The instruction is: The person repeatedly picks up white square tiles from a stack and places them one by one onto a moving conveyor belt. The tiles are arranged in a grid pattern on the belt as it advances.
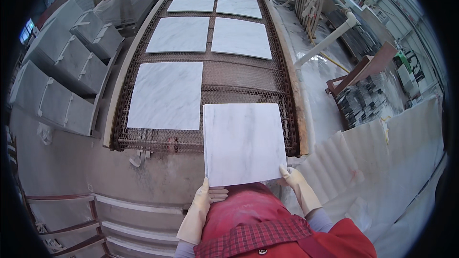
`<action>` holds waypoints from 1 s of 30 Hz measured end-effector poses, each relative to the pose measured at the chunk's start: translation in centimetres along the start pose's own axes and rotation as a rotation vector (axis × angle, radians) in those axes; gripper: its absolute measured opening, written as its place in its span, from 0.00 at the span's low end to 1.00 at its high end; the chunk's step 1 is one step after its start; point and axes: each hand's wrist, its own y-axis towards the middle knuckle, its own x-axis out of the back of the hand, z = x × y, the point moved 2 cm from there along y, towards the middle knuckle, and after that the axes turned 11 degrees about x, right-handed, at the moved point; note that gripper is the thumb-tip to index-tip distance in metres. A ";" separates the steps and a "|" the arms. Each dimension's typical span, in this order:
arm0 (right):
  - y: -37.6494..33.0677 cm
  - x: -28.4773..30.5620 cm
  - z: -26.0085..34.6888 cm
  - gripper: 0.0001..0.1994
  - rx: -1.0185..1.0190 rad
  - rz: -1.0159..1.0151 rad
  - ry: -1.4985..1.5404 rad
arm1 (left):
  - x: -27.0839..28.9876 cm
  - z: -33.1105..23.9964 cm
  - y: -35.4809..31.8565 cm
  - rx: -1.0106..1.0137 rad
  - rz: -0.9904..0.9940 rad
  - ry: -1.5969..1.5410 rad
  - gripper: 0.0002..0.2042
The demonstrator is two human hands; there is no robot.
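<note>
Marble tile [244, 143] pinched at near corners by left hand [206, 198] and right hand [294, 177]; should be kept level over mesh conveyor [239, 79].

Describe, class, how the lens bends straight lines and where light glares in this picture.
Head view: the mesh conveyor edges bow toward the rim; black corners ring the frame; even daylight, wet floor shines palely; the held marble tile stays sharp between left hand and right hand.

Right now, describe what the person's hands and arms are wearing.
The left hand and the right hand each wear a long, pale cream rubber glove reaching up the forearm. Grey sleeves show above the cuffs, beside a red apron with a checked band.
</note>
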 end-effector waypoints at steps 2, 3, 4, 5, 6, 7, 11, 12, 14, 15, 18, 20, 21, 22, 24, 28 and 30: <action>0.4 0.2 -0.2 0.34 -0.007 0.011 -0.055 | 0.2 0.0 0.1 0.013 -0.007 0.007 0.43; 0.7 0.3 -0.2 0.35 -0.010 0.018 -0.085 | 0.0 -0.2 0.0 0.029 -0.017 0.000 0.43; 0.9 0.5 -0.1 0.34 -0.031 0.043 -0.073 | -0.2 -0.5 -0.2 0.045 -0.027 -0.009 0.43; 1.1 0.8 0.4 0.34 -0.048 0.069 -0.063 | -0.5 -0.8 -0.3 0.058 -0.037 -0.021 0.43; 1.1 0.9 0.8 0.34 -0.066 0.097 -0.053 | -0.6 -1.0 -0.3 0.059 -0.037 -0.039 0.43; 1.0 1.1 1.1 0.33 -0.063 0.111 -0.065 | -0.8 -1.2 -0.3 0.059 -0.036 -0.057 0.43; 0.4 1.5 2.3 0.31 -0.026 0.116 -0.087 | -0.9 -1.1 -0.3 0.055 -0.029 -0.116 0.42; 0.1 1.5 2.5 0.31 -0.015 0.104 -0.088 | -1.1 -1.1 -0.4 0.058 -0.035 -0.122 0.42; -0.9 1.8 3.3 0.31 0.000 0.099 -0.027 | -1.4 -1.3 -0.7 0.067 -0.050 -0.131 0.42; -1.1 1.9 3.6 0.30 0.007 0.096 0.005 | -1.4 -1.4 -0.6 0.068 -0.053 -0.138 0.42; -1.0 2.6 3.5 0.30 0.023 0.086 0.081 | -1.9 -1.7 -0.7 0.071 -0.030 -0.148 0.43; -1.8 2.7 4.6 0.29 0.001 0.119 0.142 | -2.5 -2.0 -1.5 0.058 0.018 -0.146 0.45; -2.3 2.8 5.5 0.29 -0.006 0.136 0.169 | -2.8 -1.7 -1.9 0.015 0.159 -0.190 0.45; -2.8 2.9 5.9 0.29 -0.004 0.160 0.204 | -2.7 -1.2 -2.4 -0.028 0.301 -0.232 0.45; -4.2 2.8 6.9 0.30 -0.015 0.212 0.268 | -3.4 -1.1 -3.9 -0.131 0.507 -0.256 0.45; -6.7 1.8 8.9 0.27 0.056 0.336 0.411 | -6.6 -1.6 -5.1 -0.312 0.574 -0.144 0.41; -7.7 0.5 9.6 0.25 0.128 0.432 0.507 | -8.8 -2.6 -5.2 -0.347 0.572 -0.212 0.31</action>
